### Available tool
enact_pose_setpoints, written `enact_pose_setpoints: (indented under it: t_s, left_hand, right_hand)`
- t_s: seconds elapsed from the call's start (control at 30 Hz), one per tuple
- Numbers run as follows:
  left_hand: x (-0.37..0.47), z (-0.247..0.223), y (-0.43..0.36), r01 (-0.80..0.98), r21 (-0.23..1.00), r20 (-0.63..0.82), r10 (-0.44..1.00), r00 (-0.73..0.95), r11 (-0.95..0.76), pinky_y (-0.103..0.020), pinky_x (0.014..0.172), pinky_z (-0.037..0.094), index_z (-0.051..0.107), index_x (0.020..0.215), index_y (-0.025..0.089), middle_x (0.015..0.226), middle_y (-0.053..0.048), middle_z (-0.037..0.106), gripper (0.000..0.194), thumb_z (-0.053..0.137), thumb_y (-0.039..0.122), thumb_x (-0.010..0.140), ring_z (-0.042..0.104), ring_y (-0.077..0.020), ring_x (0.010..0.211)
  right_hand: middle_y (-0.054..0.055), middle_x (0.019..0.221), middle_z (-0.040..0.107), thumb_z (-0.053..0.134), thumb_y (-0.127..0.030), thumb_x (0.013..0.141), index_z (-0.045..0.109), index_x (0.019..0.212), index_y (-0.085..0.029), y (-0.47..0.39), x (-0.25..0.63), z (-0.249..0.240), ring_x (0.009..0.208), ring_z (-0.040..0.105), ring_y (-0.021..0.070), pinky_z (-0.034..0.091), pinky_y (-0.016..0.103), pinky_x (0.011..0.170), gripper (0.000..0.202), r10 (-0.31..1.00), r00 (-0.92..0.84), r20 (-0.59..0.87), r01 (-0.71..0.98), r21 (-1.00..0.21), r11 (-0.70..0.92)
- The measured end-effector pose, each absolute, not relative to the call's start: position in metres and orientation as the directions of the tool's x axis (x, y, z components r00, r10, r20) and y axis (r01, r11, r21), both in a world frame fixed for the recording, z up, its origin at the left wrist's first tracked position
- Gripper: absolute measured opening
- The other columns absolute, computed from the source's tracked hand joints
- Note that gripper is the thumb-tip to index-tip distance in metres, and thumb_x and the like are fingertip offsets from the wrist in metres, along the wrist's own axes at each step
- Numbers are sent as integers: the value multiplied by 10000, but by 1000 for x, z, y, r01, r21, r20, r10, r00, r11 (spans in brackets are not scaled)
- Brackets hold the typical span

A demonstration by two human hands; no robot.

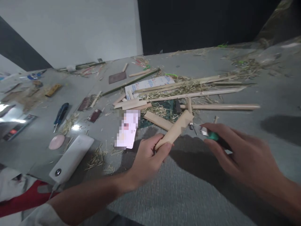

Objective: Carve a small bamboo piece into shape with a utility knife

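Gripping the short pale notched wooden block in closed left hand fingers, right hand is pinching a green-handled tool at 3 o'clock, needing steadier support.

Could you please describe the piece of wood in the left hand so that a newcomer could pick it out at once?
Start at the heap of long pale strips and shavings across the middle of the grey table. Just in front of it, the left hand pinches a short pale wooden piece by its lower end. Unlike the flat-lying strips, it is raised, and a step is cut into its far end.
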State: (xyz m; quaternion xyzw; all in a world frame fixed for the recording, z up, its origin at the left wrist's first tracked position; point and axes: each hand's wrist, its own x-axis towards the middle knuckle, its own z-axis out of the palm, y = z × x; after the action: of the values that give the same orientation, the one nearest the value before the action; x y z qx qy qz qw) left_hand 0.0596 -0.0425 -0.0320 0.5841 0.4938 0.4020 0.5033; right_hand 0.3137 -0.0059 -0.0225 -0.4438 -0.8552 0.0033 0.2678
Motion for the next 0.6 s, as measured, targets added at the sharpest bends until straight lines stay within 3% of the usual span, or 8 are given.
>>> enact_pose_setpoints:
  t_s: [0.17, 0.33, 0.6]
  left_hand:
    - [58, -29, -41, 240, 968, 31, 987, 160, -69, -242, 525, 314, 613, 798, 171, 636, 40, 488, 309, 567, 375, 1025, 443, -87, 569]
    - [54, -23, -38, 197, 966, 141, 978, 154, -170, -233, 505, 277, 533, 737, 180, 614, 58, 436, 310, 579, 306, 1016, 386, -72, 541]
    - [43, -24, -31, 202, 941, 283, 959, -32, -271, -243, 540, 290, 506, 726, 192, 651, 53, 402, 298, 597, 284, 995, 351, -91, 599]
  right_hand:
    - [35, 820, 700, 470, -333, 1032, 568, 1253, -251, -6, 315, -22, 545, 608, 194, 398, 341, 523, 255, 770, -465, 438, 766, -238, 598]
    - [7, 751, 673, 470, -339, 1031, 560, 1261, -266, -6, 314, -22, 479, 542, 179, 364, 337, 504, 258, 776, -464, 427, 763, -251, 595]
    - [10, 821, 697, 485, -310, 1039, 550, 1275, -224, -7, 313, -20, 517, 556, 138, 413, 289, 537, 260, 775, -485, 405, 732, -297, 614]
